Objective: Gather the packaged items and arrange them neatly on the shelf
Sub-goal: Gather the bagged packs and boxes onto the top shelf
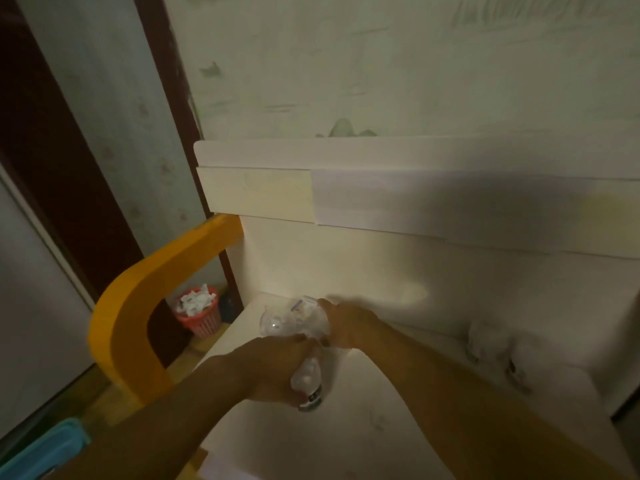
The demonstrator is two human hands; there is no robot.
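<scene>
Both my hands meet over the white shelf surface (pixel 381 403). My left hand (pixel 273 362) grips a clear plastic bottle (pixel 308 382) with a dark label at its lower end, held tilted. My right hand (pixel 343 323) is closed on a clear crinkly package (pixel 308 315) with a small printed label. A clear round container (pixel 273 323) sits just left of that package, touching it. The frame is dim and blurred, so finer details of the packages stay unclear.
An orange curved side panel (pixel 145 296) borders the shelf on the left. Beyond it on the floor stands a red wastebasket (pixel 199 313) full of white paper. A crumpled clear wrapper (pixel 485 344) lies at the shelf's right back. A blue lid (pixel 41 448) shows at bottom left.
</scene>
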